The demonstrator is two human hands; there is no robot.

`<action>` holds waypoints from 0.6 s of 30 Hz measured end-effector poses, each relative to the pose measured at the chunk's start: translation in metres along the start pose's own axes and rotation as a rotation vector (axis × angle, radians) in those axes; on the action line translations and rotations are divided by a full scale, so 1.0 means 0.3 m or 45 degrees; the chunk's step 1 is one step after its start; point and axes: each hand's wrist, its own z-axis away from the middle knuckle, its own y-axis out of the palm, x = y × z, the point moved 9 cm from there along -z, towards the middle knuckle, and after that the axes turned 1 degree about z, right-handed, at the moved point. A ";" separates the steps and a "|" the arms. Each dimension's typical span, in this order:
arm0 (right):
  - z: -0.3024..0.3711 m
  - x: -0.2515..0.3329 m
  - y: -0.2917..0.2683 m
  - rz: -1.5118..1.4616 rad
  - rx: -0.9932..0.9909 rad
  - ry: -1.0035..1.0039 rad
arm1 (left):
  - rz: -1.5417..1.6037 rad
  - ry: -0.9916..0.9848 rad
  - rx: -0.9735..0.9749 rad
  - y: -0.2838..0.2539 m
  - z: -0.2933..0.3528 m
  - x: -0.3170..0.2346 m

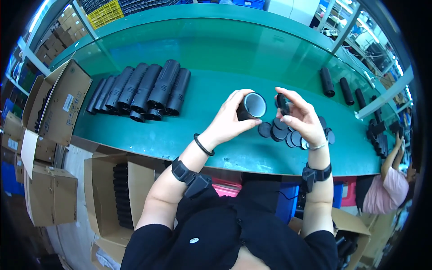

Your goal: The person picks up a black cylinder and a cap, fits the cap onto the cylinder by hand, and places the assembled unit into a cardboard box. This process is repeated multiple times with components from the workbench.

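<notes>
My left hand (227, 119) is wrapped round a black tube (254, 106). The tube's open end shows a pale, shiny inside. Just to the right of it, my right hand (303, 118) pinches a black round cap (282, 104), held on edge and apart from the tube. Beneath and beside my right hand, several flat black discs (280, 130) lie in a loose heap on the green tabletop (216, 155); the hand hides part of the heap. Farther left, several ribbed black tubes (148, 87) are stacked side by side.
An open carton (65, 99) stands at the table's left end. Below the front edge is another carton (105, 198) of black parts. More black tubes (327, 82) lie at the far right. A co-worker in a pink top (384, 191) works at the right end.
</notes>
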 end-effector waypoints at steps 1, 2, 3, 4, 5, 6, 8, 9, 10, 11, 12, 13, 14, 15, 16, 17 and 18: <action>-0.002 0.039 0.009 0.002 0.008 0.002 | -0.091 0.041 0.029 0.007 -0.004 -0.018; -0.002 0.105 0.025 0.441 0.017 -0.122 | -0.090 0.038 0.025 0.010 -0.005 -0.016; -0.002 0.148 0.052 0.880 0.027 -0.247 | -0.035 0.003 0.072 0.027 -0.006 -0.006; -0.007 0.149 0.062 0.883 0.027 -0.242 | 0.024 -0.028 0.124 0.049 -0.009 0.002; -0.012 0.161 0.081 0.896 0.051 -0.298 | 0.083 -0.033 0.127 0.061 -0.010 0.002; -0.013 0.172 0.103 0.909 0.076 -0.354 | 0.089 -0.035 0.128 0.067 -0.006 0.002; -0.020 0.165 0.118 0.914 0.087 -0.321 | -0.127 0.032 0.122 0.072 -0.006 -0.035; -0.023 0.153 0.117 0.911 0.075 -0.313 | -0.122 0.030 0.119 0.075 -0.004 -0.036; -0.026 0.147 0.117 0.909 0.065 -0.309 | -0.139 0.059 0.146 0.082 -0.001 -0.045; -0.024 0.152 0.119 0.939 0.048 -0.331 | -0.156 0.087 0.172 0.090 0.001 -0.051; -0.022 0.145 0.118 0.940 0.057 -0.330 | -0.154 0.084 0.165 0.093 0.001 -0.045; -0.019 0.137 0.108 0.962 0.039 -0.336 | -0.171 0.076 0.149 0.095 -0.002 -0.038; -0.017 0.132 0.103 0.984 0.021 -0.341 | -0.188 0.068 0.132 0.095 -0.003 -0.032; -0.015 0.127 0.110 0.984 0.030 -0.339 | -0.185 0.063 0.125 0.095 -0.001 -0.026; -0.013 0.128 0.105 0.967 0.005 -0.342 | -0.182 0.054 0.140 0.100 -0.004 -0.025; -0.010 0.129 0.101 0.950 -0.020 -0.343 | -0.177 0.044 0.155 0.106 -0.005 -0.023; -0.007 0.126 0.102 0.952 -0.016 -0.340 | -0.173 0.041 0.152 0.109 -0.004 -0.020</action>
